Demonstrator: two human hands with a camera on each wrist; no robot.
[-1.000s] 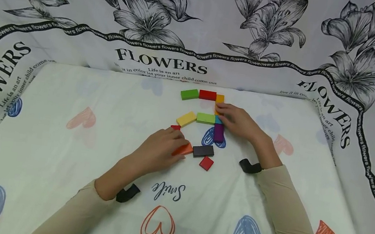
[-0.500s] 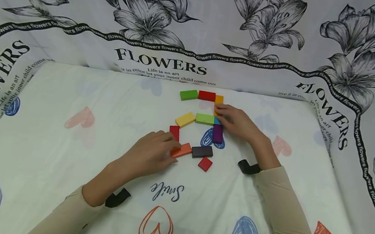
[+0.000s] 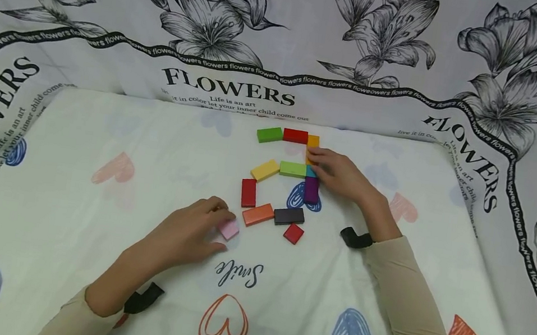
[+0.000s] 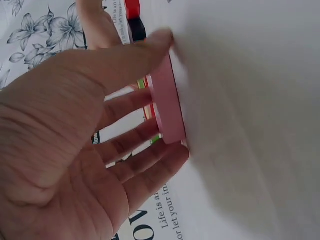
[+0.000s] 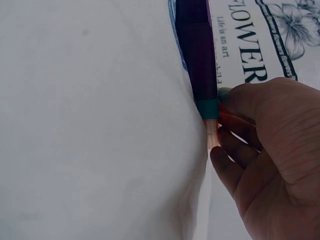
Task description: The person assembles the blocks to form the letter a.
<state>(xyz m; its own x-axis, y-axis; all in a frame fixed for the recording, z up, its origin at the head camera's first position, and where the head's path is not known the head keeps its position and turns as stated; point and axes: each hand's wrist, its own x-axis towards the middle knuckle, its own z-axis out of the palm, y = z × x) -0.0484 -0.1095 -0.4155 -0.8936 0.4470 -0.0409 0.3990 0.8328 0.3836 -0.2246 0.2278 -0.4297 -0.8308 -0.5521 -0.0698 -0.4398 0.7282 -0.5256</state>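
Near the middle of the table my left hand is at a pink block. In the left wrist view its fingertips lie along the far side of the pink block, and the thumb overlaps one end. My right hand rests at the right side of the block row, fingers at an orange-yellow block and thumb at a blue block. In the right wrist view the thumb tip is right at the teal-looking blue block, with the purple block beside it.
Green and red blocks form the top of the curving row. Light green, yellow, red, orange and dark grey blocks continue it. A small red block lies nearest the front, on the heart-printed cloth.
My left hand has moved left and toward the front, away from the red and orange blocks, uncovering them; the pink block now shows. My right hand has stayed in place.
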